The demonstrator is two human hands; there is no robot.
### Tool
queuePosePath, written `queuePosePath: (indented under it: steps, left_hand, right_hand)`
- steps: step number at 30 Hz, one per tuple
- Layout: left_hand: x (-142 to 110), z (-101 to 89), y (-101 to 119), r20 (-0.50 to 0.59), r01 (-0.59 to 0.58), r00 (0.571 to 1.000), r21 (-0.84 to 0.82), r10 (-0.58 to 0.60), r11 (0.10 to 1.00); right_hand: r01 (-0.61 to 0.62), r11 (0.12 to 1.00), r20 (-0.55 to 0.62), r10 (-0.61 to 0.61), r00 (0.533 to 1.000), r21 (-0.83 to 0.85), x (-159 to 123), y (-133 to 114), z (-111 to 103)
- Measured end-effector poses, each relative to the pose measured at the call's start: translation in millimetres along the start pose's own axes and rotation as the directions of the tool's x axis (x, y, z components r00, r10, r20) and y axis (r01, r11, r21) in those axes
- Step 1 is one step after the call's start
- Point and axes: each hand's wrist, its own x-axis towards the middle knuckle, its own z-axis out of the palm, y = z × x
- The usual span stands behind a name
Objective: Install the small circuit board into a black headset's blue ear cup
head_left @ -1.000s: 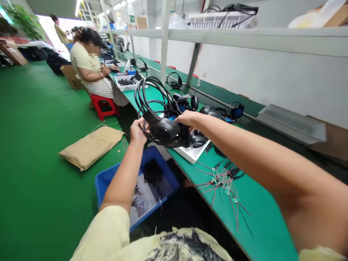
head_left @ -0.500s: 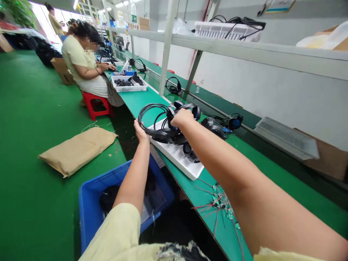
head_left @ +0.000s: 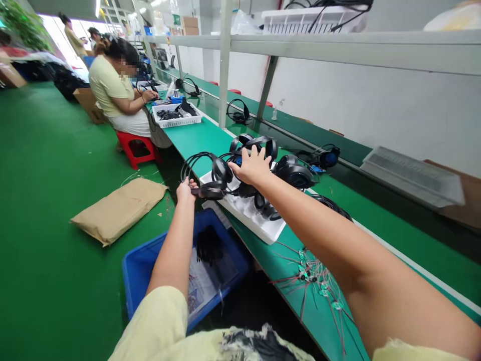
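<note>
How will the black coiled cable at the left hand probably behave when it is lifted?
The black cable looks flexible, as it curves in loose loops at the left hand. It may snag, since headsets crowd close beside it. It is probably light, being thin.

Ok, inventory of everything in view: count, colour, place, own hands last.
Long flat bench: one, green, centre to right.
Shallow rectangular tray: one, white, on bench.
Plastic over-ear headsets: several overlapping, black, on and around tray.
Thin wires with small boards: one cluster, reddish, pale and green, on bench.
Long straight shelf: one, whitish, above bench.
Slatted plastic baskets: two clear, white, bench and shelf.
Flat plastic box: one, translucent, far right.
Rectangular plastic bin: one, blue, below bench edge.
Flat paper parcel: one, brown, floor.
Co-workers: at least two, nearest in pale yellow, upper left.
Plastic stool: one, red, under seated co-worker.
Leafy plant: one, green, top left.
Left hand: one, bare, closed on a headset.
Right hand: one, bare, fingers spread over headsets.
</note>
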Motion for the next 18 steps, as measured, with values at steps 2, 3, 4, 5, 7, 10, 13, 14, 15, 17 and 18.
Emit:
queuePosePath:
  steps: [2,3,4,5,7,10,13,14,15,17,18]
  left_hand:
    - [-9.3,-0.3,14.3,0.032,0.007,0.999,-0.025,-0.007,1.0]
    - [-16.1,0.9,22.6,0.059,0.002,0.998,-0.037,0.0,0.999]
    - [-24.4,3.8,31.3,0.092,-0.009,0.996,-0.048,0.013,0.999]
    - [-34.1,8.6,40.1,0.127,-0.022,0.991,-0.058,0.029,0.998]
    - [-56.8,26.2,56.6,0.21,-0.05,0.976,-0.073,0.064,0.996]
    - [-92.5,73.2,75.9,0.407,-0.251,0.88,-0.034,0.243,0.967]
    - [-119.1,133.1,88.2,0.531,-0.67,0.617,-0.033,0.581,0.742]
    - [-125.7,151.9,91.3,0.551,-0.76,0.527,-0.035,0.647,0.649]
    - [-131.8,169.0,93.9,0.569,-0.82,0.452,-0.038,0.687,0.571]
    - [-144.9,196.3,97.5,0.619,-0.868,0.357,-0.056,0.7,0.493]
    - [-152.7,206.3,98.1,0.638,-0.872,0.33,-0.076,0.695,0.484]
  right_hand:
    - [0.038,0.999,-0.056,-0.037,0.998,0.022,-9.7,6.1,-8.0]
    - [0.077,0.996,-0.089,-0.073,0.993,0.046,-15.2,8.4,-14.3]
    - [0.135,0.986,-0.12,-0.123,0.985,0.097,-21.1,10.7,-22.4]
    - [0.202,0.962,-0.144,-0.176,0.974,0.185,-27.0,12.9,-32.3]
    - [0.302,0.842,-0.152,-0.261,0.953,0.448,-38.4,18.1,-57.0]
    - [0.264,0.541,-0.09,-0.327,0.941,0.798,-51.4,28.9,-101.3]
    - [0.27,0.283,-0.177,-0.314,0.933,0.92,-60.4,43.4,-139.9]
    - [0.298,0.226,-0.233,-0.274,0.933,0.927,-63.6,49.0,-149.0]
    - [0.329,0.188,-0.285,-0.226,0.931,0.925,-67.3,54.9,-155.8]
    - [0.371,0.15,-0.353,-0.131,0.926,0.917,-76.2,67.3,-163.2]
    - [0.374,0.142,-0.363,-0.097,0.927,0.917,-81.2,73.7,-164.4]
